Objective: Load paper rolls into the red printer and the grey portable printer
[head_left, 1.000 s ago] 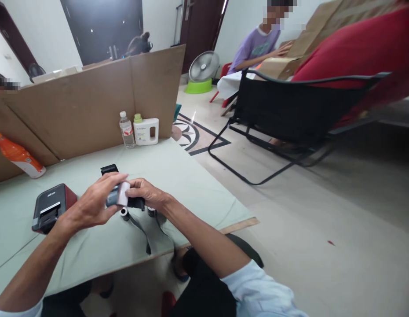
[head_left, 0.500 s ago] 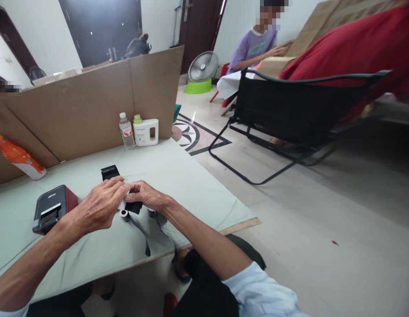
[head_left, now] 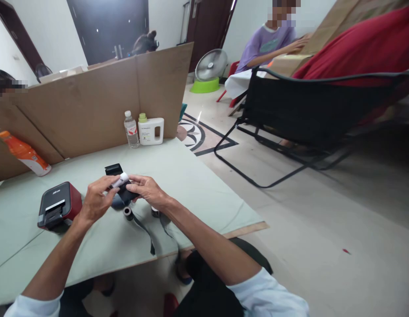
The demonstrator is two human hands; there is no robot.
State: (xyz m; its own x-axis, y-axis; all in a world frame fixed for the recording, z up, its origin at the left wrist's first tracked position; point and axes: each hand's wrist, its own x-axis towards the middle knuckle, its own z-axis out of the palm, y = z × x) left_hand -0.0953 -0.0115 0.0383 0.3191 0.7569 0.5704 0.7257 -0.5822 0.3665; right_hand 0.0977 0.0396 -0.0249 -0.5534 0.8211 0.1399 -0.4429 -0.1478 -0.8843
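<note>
Between my hands is a small white roll [head_left: 122, 179] with a dark strip [head_left: 125, 194] hanging below it. My left hand [head_left: 98, 197] pinches the roll's left part between thumb and fingers. With thumb and fingers closed, my right hand [head_left: 149, 191] holds the dark strip, its index finger near the roll's right end. Just behind the hands stands a black raised flap [head_left: 113, 169], partly hidden. Under them shows a dark bluish rounded thing [head_left: 117, 202], mostly covered. Closer to me lies a black ribbon roll [head_left: 128, 213] with its tail unwound, beside a second roll [head_left: 155, 212].
A black and red label printer [head_left: 61, 204] sits at left. An orange bottle [head_left: 25, 153], a clear water bottle [head_left: 131, 130] and a white jug [head_left: 151, 131] stand along the cardboard partition [head_left: 99, 101]. Right of the table [head_left: 198, 193] is a black folding chair [head_left: 290, 110]; another person sits beyond.
My left hand has turned and drawn back from over the roll, so the white roll now shows. The right hand keeps hold of the dark strip. The view has shifted slightly.
</note>
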